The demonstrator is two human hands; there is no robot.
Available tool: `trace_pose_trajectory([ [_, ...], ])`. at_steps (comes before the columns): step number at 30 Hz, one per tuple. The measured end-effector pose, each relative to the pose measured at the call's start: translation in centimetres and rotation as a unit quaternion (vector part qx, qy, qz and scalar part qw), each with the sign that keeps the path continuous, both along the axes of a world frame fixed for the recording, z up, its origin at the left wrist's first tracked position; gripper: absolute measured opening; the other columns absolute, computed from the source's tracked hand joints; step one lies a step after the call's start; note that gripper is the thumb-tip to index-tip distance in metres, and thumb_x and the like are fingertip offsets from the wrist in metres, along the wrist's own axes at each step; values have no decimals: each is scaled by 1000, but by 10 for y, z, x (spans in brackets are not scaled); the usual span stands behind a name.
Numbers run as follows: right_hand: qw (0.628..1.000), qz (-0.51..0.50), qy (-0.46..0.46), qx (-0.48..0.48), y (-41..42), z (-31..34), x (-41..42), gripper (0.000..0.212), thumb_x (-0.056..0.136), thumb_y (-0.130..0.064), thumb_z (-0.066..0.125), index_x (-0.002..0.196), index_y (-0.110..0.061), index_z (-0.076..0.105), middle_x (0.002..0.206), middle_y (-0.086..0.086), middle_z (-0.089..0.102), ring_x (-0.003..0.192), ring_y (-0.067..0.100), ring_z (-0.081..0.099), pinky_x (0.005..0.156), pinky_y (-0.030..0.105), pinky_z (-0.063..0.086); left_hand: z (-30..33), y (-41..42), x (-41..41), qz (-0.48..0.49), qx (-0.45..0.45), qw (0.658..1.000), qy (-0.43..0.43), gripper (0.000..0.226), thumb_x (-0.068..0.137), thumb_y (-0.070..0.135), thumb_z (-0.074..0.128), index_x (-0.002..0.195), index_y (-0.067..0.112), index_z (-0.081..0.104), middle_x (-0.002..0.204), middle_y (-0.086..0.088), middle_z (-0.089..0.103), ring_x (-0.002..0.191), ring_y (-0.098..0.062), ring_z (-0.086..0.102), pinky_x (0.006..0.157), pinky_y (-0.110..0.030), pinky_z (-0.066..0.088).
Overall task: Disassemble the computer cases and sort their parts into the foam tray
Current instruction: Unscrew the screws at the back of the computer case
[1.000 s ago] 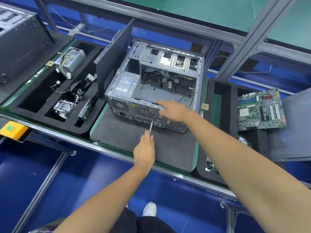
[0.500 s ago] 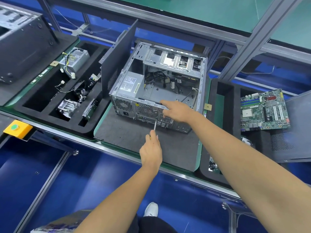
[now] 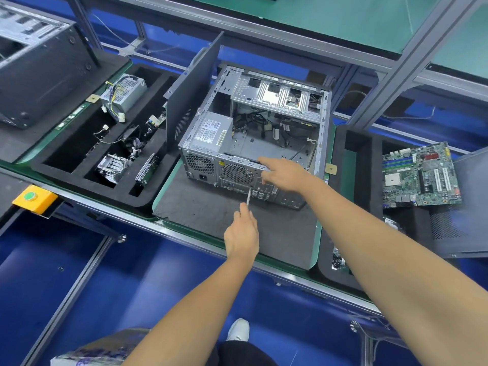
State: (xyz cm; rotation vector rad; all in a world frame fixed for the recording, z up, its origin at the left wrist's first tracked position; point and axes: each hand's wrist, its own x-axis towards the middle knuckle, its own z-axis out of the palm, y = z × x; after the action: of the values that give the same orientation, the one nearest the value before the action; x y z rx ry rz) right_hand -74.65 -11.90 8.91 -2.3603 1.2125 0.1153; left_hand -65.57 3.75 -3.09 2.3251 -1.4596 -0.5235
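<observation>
The open computer case (image 3: 253, 133) lies on its side on the dark mat (image 3: 211, 215), rear panel toward the person, probably so the rear screws face the tool. Its side panel (image 3: 192, 88) leans upright against the case's left side, out of the way. Left of the mat, the foam tray (image 3: 79, 180) already holds a power supply (image 3: 126, 95), a heatsink (image 3: 112, 167) and a drive (image 3: 148, 170), each in its own slot; a motherboard (image 3: 420, 175) rests on foam to the right. The right hand (image 3: 285, 173) presses on the case's upper rear edge, seemingly to steady it; whether its fingers curl round the rim I cannot tell. The left hand (image 3: 241, 233) grips a screwdriver (image 3: 248, 196), its tip at the rear panel below the fan grille (image 3: 236, 173).
</observation>
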Motion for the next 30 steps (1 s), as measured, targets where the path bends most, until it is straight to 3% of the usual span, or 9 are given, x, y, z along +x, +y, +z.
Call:
trace_pose_trajectory([
  [8, 1000, -12, -11, 16, 0, 1, 0, 8, 95, -26, 47, 102, -30, 45, 78, -17, 60, 79, 19, 57, 65, 34, 38, -4, 1, 3, 13, -29, 998, 47, 17, 111, 31, 27, 103, 18, 35, 84, 0, 57, 62, -28, 54, 55, -37, 39],
  [12, 1000, -8, -3, 13, 1, 1, 0, 5, 96, -26, 46, 96, -27, 42, 81, -1, 64, 78, 25, 58, 63, 34, 39, -5, 1, 3, 14, -38, 998, 52, 18, 111, 32, 27, 105, 18, 36, 85, 0, 57, 61, -29, 54, 55, -37, 39],
  [17, 1000, -9, 3, 12, 2, 3, 1, 4, 96, -27, 45, 98, -26, 42, 87, 3, 67, 80, 26, 58, 68, 36, 42, -6, 1, 6, 12, -49, 997, 64, 17, 110, 34, 26, 100, 22, 31, 83, 2, 55, 60, -27, 51, 55, -36, 36],
  [20, 1000, -6, 5, 6, 2, 3, 0, 5, 97, -27, 45, 98, -27, 40, 81, -3, 65, 76, 22, 57, 62, 33, 38, -6, 0, 10, -1, -44, 996, 78, 20, 111, 35, 27, 96, 23, 30, 80, 3, 53, 60, -23, 50, 56, -37, 35],
  [22, 1000, -7, 4, 4, 3, 3, 1, 8, 97, -26, 46, 96, -29, 39, 72, -11, 57, 70, 17, 52, 58, 32, 33, -7, -2, 18, -19, -26, 988, 150, 23, 111, 37, 29, 97, 19, 33, 76, 2, 54, 61, -23, 49, 57, -38, 35],
  [24, 1000, -6, 7, 1, 1, 2, 1, 5, 97, -26, 46, 100, -26, 42, 75, -9, 59, 73, 19, 54, 60, 33, 35, -3, -5, 28, -21, -12, 937, 347, 26, 111, 36, 34, 101, 12, 38, 73, -3, 52, 54, -24, 44, 54, -35, 38],
  [26, 1000, -2, 10, -1, 1, 3, 1, 8, 96, -26, 46, 104, -26, 44, 81, -7, 64, 76, 21, 57, 64, 33, 38, 2, -9, 37, 17, 17, 838, 544, 24, 111, 34, 39, 104, 12, 43, 73, -4, 47, 46, -15, 36, 45, -28, 35],
  [28, 1000, -4, 7, 1, 0, 2, 2, 7, 95, -25, 46, 99, -27, 42, 76, -14, 61, 74, 18, 55, 60, 31, 35, 6, -11, 45, 47, 47, 767, 638, 27, 108, 39, 49, 107, 13, 41, 72, -3, 48, 44, -12, 33, 42, -24, 32],
  [30, 1000, -4, 10, -1, 0, 1, 1, 7, 96, -24, 47, 98, -27, 41, 71, -17, 55, 73, 18, 52, 60, 31, 34, 6, -12, 48, 59, 66, 762, 642, 38, 102, 35, 65, 111, 16, 33, 80, -5, 49, 49, -11, 37, 41, -24, 32],
])
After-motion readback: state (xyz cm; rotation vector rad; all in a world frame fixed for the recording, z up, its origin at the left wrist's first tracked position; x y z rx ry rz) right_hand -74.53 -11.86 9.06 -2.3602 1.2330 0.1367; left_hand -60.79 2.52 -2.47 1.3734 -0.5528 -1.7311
